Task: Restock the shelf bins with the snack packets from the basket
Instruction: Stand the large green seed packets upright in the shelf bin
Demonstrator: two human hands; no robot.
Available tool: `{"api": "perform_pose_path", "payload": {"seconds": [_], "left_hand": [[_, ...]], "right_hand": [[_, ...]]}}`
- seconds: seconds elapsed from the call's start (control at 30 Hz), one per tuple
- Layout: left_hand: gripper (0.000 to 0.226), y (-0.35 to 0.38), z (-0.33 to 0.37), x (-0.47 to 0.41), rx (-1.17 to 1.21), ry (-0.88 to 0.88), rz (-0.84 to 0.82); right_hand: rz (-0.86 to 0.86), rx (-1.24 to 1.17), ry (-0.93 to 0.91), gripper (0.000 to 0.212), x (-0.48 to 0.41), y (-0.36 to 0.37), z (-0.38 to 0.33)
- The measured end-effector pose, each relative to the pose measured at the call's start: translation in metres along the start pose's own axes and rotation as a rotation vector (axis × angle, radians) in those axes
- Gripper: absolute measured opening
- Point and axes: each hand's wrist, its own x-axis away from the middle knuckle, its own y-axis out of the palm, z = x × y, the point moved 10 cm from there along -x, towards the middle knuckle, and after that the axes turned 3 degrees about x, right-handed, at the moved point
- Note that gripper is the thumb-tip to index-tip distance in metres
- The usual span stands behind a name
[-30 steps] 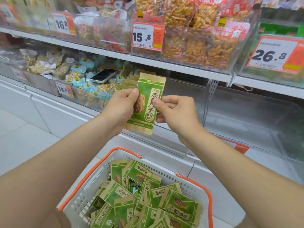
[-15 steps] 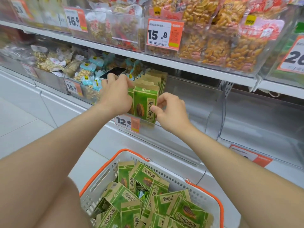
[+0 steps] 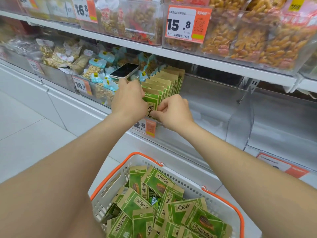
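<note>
Neatly upright in bin (image 3: 207, 117) — green packets (image 3: 165, 83)

Phone (image 3: 124, 71), screen up, lying tilted on the blue-sealed nut packets (image 3: 96, 69) at my left. Price tag 16.5 (image 3: 82, 85) on the front edge of their bin (image 3: 104, 97). Upper shelf (image 3: 188, 57) before me: tag 15.8 (image 3: 186, 23), tag 16.8 (image 3: 84, 9), bags of golden fried snacks (image 3: 248, 38).

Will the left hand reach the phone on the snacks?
Probably yes: the phone lies uncovered just past the left hand, with nothing between them, though that hand holds the front packet.
</note>
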Motion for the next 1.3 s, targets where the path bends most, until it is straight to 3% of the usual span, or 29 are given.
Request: {"api": "perform_pose_path", "payload": {"seconds": [0.27,0.37,0.47,0.53,0.6,0.73,0.83,0.97,1.17,1.3], "left_hand": [[0.028,-0.011,0.001,0.005,-0.122,0.001,0.041],[0.025,-0.012,0.012,0.010,-0.158,0.111,0.052],[0.024,-0.008,0.033,0.024,-0.079,0.273,0.009],[0.019,0.003,0.041,0.039,-0.076,0.303,-0.093],[0.018,0.034,0.042,0.059,-0.219,0.318,-0.299],[0.018,0.117,0.018,0.145,-0.542,0.345,-1.037],[0.029,0.155,-0.010,0.207,-0.647,0.276,-1.406],[0.040,0.204,-0.026,0.273,-0.794,0.464,-1.549],[0.028,0.242,-0.036,0.366,-0.827,0.603,-1.668],[0.023,0.258,-0.047,0.376,-0.689,0.560,-1.593]], "right_hand": [[-0.228,0.057,0.045,0.044,0.003,0.011,0.017],[-0.092,0.162,-0.058,0.030,0.019,-0.016,0.011],[0.059,0.182,-0.293,0.015,0.048,-0.048,-0.022],[-0.037,0.240,-0.494,0.011,0.072,-0.051,-0.048],[-0.288,0.377,-0.610,0.013,0.102,-0.038,-0.060],[-0.856,0.618,-0.518,0.033,0.168,0.008,-0.016],[-1.095,0.809,-0.406,0.037,0.202,0.030,0.030],[-1.137,0.954,-0.365,0.039,0.223,0.037,0.062],[-1.168,0.970,-0.309,0.034,0.252,0.043,0.087],[-1.144,0.923,-0.334,0.040,0.259,0.039,0.085]]}}
